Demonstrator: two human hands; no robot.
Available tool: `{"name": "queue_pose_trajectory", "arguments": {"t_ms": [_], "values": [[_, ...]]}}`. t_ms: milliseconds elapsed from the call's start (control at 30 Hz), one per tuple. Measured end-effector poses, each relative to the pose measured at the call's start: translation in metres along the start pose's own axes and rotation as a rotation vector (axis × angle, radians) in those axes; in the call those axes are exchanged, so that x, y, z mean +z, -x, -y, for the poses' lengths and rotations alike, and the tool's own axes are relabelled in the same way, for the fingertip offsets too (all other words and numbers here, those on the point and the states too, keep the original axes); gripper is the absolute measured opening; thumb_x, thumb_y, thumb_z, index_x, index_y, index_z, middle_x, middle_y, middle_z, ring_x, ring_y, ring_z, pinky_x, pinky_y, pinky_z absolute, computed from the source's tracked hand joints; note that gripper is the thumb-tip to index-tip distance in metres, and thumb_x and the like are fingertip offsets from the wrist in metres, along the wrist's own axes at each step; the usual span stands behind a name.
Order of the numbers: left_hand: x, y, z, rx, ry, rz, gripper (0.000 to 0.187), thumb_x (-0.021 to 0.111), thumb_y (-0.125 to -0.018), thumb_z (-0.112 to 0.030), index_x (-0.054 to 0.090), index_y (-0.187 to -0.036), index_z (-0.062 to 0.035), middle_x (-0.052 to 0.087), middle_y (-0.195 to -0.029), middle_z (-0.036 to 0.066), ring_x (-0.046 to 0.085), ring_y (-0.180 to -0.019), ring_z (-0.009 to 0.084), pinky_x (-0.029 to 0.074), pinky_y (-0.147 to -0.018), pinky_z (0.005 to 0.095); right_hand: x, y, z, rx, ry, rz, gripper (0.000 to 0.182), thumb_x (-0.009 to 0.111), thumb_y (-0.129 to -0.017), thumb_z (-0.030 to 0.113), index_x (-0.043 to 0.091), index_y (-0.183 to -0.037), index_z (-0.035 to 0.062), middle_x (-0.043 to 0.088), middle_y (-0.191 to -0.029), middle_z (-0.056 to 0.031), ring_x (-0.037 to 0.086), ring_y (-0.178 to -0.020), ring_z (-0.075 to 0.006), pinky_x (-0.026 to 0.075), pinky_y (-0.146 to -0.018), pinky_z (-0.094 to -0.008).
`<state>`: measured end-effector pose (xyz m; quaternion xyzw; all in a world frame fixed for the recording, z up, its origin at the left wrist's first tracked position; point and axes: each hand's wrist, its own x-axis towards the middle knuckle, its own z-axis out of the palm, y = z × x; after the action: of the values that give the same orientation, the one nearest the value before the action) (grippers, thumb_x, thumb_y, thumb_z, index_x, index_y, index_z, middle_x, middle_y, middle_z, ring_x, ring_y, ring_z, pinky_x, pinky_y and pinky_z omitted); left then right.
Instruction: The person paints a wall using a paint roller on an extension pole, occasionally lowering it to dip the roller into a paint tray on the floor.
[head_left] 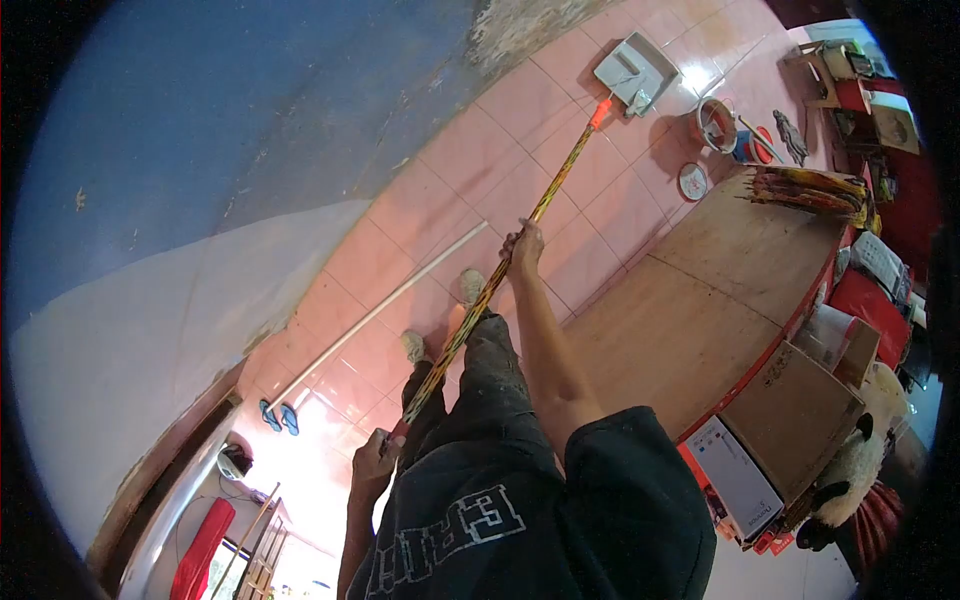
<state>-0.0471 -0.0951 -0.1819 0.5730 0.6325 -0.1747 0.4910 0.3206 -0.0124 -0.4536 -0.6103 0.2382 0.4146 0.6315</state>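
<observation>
A long pole (466, 325) with a yellow, green and dark pattern runs diagonally across my body. Its orange end reaches a grey plastic tray (660, 72) on the pink tiles near the wall. Whether the pole's tip touches the tray or something in it is too small to tell. My right hand (523, 248) is wrapped round the middle of the pole. Lower down, beside my thigh, my left hand (376, 458) closes round the pole's near end. A thin white pole (380, 306) lies on the floor to the left of my feet.
A blue and white wall (240, 150) stands on the left. Blue sandals (289, 419), a bucket (713, 125) and a round lid (692, 181) are on the floor. To the right are a low wooden platform (690, 310) and cardboard boxes (790, 415).
</observation>
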Motion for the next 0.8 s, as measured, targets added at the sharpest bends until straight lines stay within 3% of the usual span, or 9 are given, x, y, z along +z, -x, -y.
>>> {"name": "queue_pose_trajectory", "arguments": {"t_ms": [233,300,600,800], "values": [[-0.005,0.0,0.008,-0.021,0.004,0.029,0.036,0.061,-0.094,-0.037,0.057,-0.092,-0.0009,0.058,-0.067,0.018,0.059,-0.062,0.031,0.045,-0.059,0.0399,0.004,0.013,0.002,-0.014,0.015,-0.018,0.028,0.042,-0.099,0.033,0.049,-0.11,0.0086,0.044,-0.063,-0.0022,0.04,-0.046,-0.0113,0.034,-0.041,-0.0264],[-0.004,-0.005,0.012,0.079,0.035,-0.013,0.036,0.062,-0.094,-0.036,0.057,-0.093,-0.0007,0.057,-0.067,0.018,0.058,-0.06,0.0307,0.045,-0.058,0.0399,0.009,0.01,0.011,-0.009,-0.036,0.01,0.028,0.042,-0.099,0.034,0.049,-0.11,0.0082,0.044,-0.063,-0.0021,0.04,-0.047,-0.0111,0.034,-0.041,-0.0259],[-0.008,-0.032,-0.035,0.106,-0.005,0.016,0.033,0.06,-0.096,-0.034,0.056,-0.093,-0.0007,0.056,-0.065,0.018,0.058,-0.058,0.0315,0.044,-0.056,0.0404,0.021,-0.034,0.039,-0.022,-0.027,-0.002,0.032,0.04,-0.101,0.035,0.049,-0.112,0.0061,0.043,-0.064,-0.002,0.038,-0.047,-0.0115,0.034,-0.043,-0.027],[-0.01,-0.025,-0.029,0.091,-0.046,0.046,0.033,0.06,-0.096,-0.034,0.056,-0.093,-0.001,0.056,-0.064,0.018,0.058,-0.058,0.0337,0.044,-0.056,0.0413,0.015,-0.03,0.029,0.003,0.003,-0.025,0.033,0.041,-0.101,0.035,0.049,-0.112,0.0051,0.044,-0.064,-0.0028,0.038,-0.046,-0.0122,0.035,-0.043,-0.0277]]}}
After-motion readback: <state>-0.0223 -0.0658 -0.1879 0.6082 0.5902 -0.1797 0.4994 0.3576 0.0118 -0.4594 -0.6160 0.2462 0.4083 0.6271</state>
